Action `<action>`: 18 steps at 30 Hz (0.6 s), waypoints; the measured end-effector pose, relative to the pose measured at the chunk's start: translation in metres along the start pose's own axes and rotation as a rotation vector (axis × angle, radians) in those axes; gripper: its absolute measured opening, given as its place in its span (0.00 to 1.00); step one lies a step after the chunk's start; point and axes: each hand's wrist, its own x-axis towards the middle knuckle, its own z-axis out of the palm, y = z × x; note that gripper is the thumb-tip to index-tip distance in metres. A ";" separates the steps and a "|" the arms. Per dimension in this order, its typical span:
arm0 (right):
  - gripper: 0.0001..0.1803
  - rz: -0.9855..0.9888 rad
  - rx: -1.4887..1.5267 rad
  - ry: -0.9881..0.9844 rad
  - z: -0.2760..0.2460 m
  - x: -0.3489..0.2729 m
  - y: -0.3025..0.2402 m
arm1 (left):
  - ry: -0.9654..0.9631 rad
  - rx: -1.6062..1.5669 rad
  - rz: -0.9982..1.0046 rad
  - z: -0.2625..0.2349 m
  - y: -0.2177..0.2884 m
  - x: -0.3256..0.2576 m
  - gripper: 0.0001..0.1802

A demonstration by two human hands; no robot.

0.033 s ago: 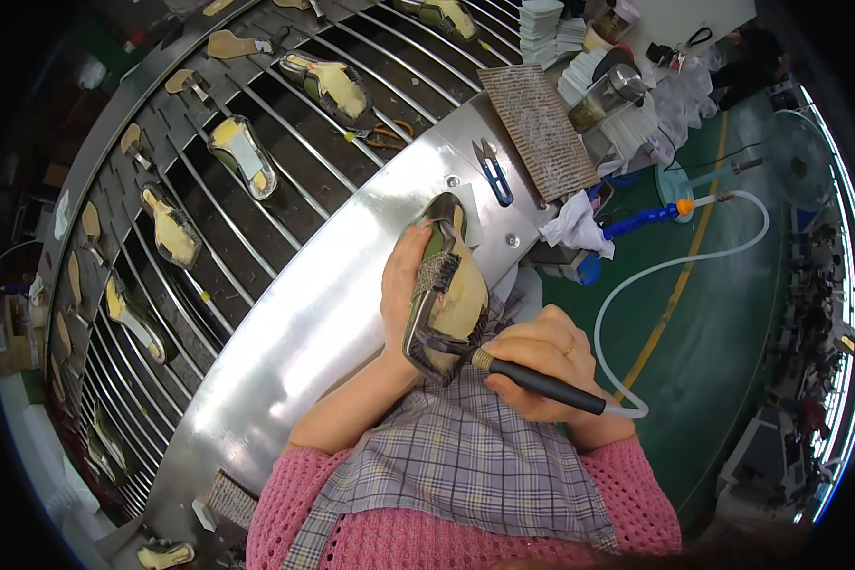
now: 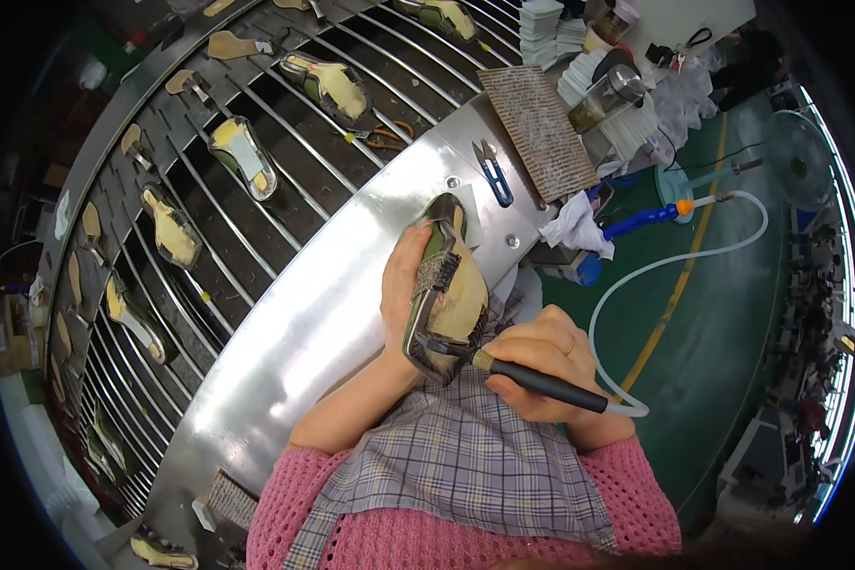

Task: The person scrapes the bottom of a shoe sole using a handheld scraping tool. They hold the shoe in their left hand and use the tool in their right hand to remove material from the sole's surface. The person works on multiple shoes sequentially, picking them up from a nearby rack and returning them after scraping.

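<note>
An upturned lasted shoe (image 2: 461, 299), with a dark green upper, a pale tan bottom and a dark textured band across it, is tilted over the metal table edge. My left hand (image 2: 404, 275) is closed around its left side, the fingers partly hidden behind it. In my right hand (image 2: 546, 361) is a black pen-shaped hose tool (image 2: 541, 385) with a brass-coloured collar. The tool's dark tip meets the folded upper at the shoe's near end; its exact shape is hard to make out. From the tool's back end runs a white hose (image 2: 594, 332).
Beyond the shoe lie blue-handled thread snips (image 2: 494, 176) and a ridged brown board (image 2: 540, 128). Left of the metal table (image 2: 285, 294), a rack of bars (image 2: 285, 223) carries several lasted shoes (image 2: 171, 226). A crumpled white cloth (image 2: 579, 223) and blue segmented hose (image 2: 632, 223) are at right.
A shoe at the lower left edge has shifted slightly and shows more of itself. My hands, the held shoe and the tool look almost unmoved.
</note>
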 end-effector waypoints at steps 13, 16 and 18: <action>0.18 -0.039 -0.051 0.084 0.009 -0.003 -0.003 | -0.058 -0.087 0.016 -0.003 -0.002 0.009 0.32; 0.17 -0.008 -0.066 0.100 0.012 -0.004 0.013 | -0.055 -0.090 -0.014 -0.004 -0.002 0.010 0.30; 0.17 -0.072 0.078 0.017 0.013 -0.003 0.000 | -0.065 -0.143 -0.048 -0.005 -0.006 0.013 0.30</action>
